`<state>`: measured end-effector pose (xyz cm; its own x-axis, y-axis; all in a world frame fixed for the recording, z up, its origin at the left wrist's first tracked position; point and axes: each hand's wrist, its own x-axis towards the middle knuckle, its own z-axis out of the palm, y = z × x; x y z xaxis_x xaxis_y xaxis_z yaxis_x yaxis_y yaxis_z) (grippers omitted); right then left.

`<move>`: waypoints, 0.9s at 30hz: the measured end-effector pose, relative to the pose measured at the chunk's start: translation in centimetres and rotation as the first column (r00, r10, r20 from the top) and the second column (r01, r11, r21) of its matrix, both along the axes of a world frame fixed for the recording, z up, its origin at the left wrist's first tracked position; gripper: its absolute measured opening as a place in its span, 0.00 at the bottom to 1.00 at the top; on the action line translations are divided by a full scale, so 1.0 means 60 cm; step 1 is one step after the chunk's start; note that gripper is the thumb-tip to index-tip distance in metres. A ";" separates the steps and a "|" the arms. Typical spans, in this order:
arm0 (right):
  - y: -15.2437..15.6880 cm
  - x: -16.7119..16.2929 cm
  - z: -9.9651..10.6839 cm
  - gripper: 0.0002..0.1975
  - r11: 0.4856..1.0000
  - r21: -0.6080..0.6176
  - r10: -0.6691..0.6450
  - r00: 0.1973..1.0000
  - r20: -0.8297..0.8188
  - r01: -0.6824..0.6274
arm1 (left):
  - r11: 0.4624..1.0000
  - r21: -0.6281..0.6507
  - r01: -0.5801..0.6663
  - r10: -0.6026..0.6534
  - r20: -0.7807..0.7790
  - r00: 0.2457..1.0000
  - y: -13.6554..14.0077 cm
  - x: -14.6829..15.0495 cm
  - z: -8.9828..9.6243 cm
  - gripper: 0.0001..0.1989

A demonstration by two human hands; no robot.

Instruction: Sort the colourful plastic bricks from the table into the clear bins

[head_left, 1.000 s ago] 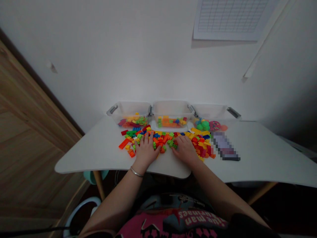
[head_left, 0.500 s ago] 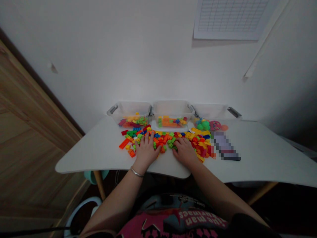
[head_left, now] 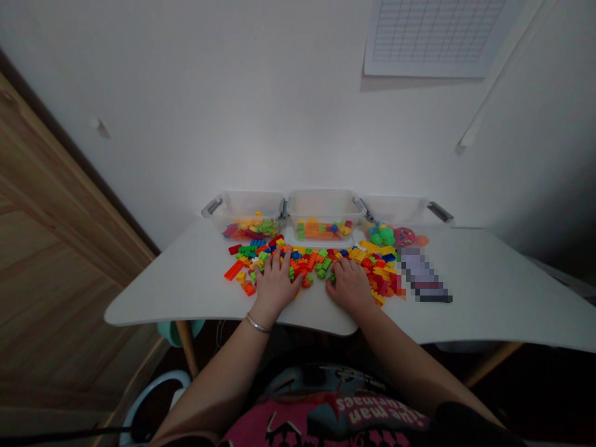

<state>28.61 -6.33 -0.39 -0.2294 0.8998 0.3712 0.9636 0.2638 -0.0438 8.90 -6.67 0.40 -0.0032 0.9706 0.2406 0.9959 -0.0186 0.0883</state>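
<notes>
**Bricks point(head_left: 311, 262) spread loose under two bare hands**

From my remote seat I see the bricks lying in one wide heap on the middle of the desk point(head_left: 153, 292), nearer its far edge than its left or right ends. They overlap too much for me to count.

The left hand point(head_left: 274, 282) lies on the heap with its fingers spread; I judge that it steadies or parts the bricks, since I see none gripped. The right hand point(head_left: 351, 287) is curled, fingers close together, at the heap's near side. A green piece point(head_left: 323, 268) sits just beside it, and more green shows by its thumb; I cannot tell whether it pinches anything.

Three tubs line the far edge, probably set there to leave the near side free for the arms: the left tub point(head_left: 254, 202) and middle tub point(head_left: 326, 202) hold bricks, the right tub point(head_left: 395, 210) holds balls, several of them green, though I cannot count them surely.

One phone point(head_left: 423, 273), blurred, lies right of the heap, seemingly out of the hands' way. I count one bangle point(head_left: 257, 323) on the left wrist and one sheet point(head_left: 428, 37) on the wall point(head_left: 233, 112).
</notes>
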 end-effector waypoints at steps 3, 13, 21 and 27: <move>0.001 0.001 -0.002 0.11 1.000 0.001 0.009 1.000 -0.006 -0.009 | 1.000 0.016 0.007 -0.007 -0.002 1.000 0.000 -0.001 -0.003 0.38; 0.022 0.011 -0.006 0.08 0.987 0.135 0.131 0.916 -0.380 -0.085 | 1.000 0.000 -0.010 0.010 0.023 1.000 0.000 0.001 0.004 0.41; 0.080 0.027 0.054 0.15 0.971 0.228 0.134 0.612 -0.779 0.078 | 1.000 -0.010 -0.010 0.010 0.013 1.000 -0.002 0.003 0.006 0.39; 0.162 0.041 0.123 0.15 0.938 0.301 0.128 0.638 -0.759 0.170 | 0.999 -0.043 -0.016 0.017 0.022 1.000 -0.004 0.004 0.014 0.40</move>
